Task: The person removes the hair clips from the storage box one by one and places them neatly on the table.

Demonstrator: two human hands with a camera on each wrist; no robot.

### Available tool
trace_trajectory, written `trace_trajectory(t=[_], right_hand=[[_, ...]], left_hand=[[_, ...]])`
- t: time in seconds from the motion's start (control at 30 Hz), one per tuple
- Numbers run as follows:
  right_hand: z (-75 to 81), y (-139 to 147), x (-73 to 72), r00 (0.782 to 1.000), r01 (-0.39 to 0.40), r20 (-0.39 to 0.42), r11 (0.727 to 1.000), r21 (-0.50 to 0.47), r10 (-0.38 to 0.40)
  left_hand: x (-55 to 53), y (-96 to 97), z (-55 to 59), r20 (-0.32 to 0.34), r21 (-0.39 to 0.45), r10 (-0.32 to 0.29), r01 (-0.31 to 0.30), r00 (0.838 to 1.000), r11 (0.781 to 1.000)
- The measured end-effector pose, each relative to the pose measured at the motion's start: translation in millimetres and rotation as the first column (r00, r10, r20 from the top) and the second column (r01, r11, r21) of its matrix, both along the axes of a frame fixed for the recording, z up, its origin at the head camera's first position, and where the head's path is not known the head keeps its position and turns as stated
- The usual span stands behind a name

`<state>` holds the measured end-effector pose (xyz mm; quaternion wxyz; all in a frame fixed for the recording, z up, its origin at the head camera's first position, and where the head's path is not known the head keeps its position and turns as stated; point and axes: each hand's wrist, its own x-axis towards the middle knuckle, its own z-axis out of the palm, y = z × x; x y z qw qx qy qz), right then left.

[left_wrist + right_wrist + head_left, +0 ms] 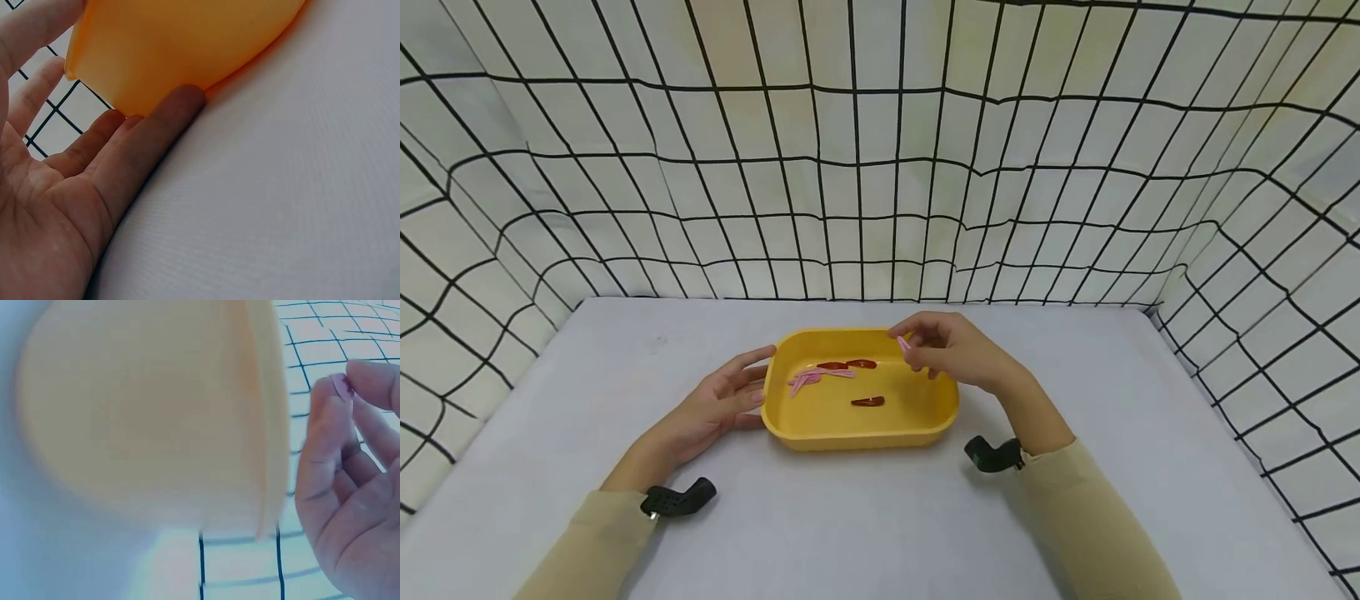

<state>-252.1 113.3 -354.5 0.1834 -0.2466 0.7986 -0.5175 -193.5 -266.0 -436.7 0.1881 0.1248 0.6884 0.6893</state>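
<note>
While left fingers (pixel 87 145) splay, right fingers (pixel 374 382) — curled — pinch a clip (pixel 342 386).

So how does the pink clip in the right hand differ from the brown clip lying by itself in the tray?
The pink clip is pinched in the right hand; the brown clip lies in the yellow tray. The pink clip is pale, the brown clip dark and glossy. Both look small.

Right hand (pixel 355 503) pinches pink piece (pixel 342 387) — container (pixel 150 419) beside.
</note>
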Motion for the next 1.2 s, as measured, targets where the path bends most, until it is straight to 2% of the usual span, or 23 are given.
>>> trace_trajectory(t=[0.13, 0.3, 0.47, 0.57, 0.73, 1.2], right_hand=[[-1.3, 24.5, 1.9, 0.994, 0.107, -0.031, 0.994, 0.023, -0.107], [-7.5, 52.8, 2.5, 0.979, 0.201, -0.025, 0.979, -0.017, -0.201], [-8.4, 70.9, -1.9, 0.970, 0.239, -0.035, 0.969, -0.069, -0.242], [-5.6, 80.8, -2.6, 0.960, 0.276, -0.038, 0.959, -0.068, -0.279], [-4.9, 97.6, -7.7, 0.940, 0.333, -0.062, 0.942, -0.029, -0.335], [-22.4, 124.9, -19.1, 0.903, 0.429, -0.067, 0.901, 0.066, -0.425]], left_hand=[[-0.7, 0.3, -2.5, 0.000, 0.000, 0.004, -0.004, 1.000, 1.000], [-0.8, -1.5, -2.5, -0.014, -0.001, -0.010, 0.010, 1.000, 1.000], [2.2, -3.9, -0.6, -0.012, -0.025, 0.008, -0.009, 1.000, 1.000], [2.5, -3.2, -0.9, -0.006, -0.031, 0.013, -0.013, 1.000, 0.999], [-0.6, -0.1, -2.6, -0.012, -0.026, 0.000, 0.000, 1.000, 1.000], [-0.8, 1.9, -1.4, -0.018, -0.038, 0.011, -0.011, 1.000, 0.999]])
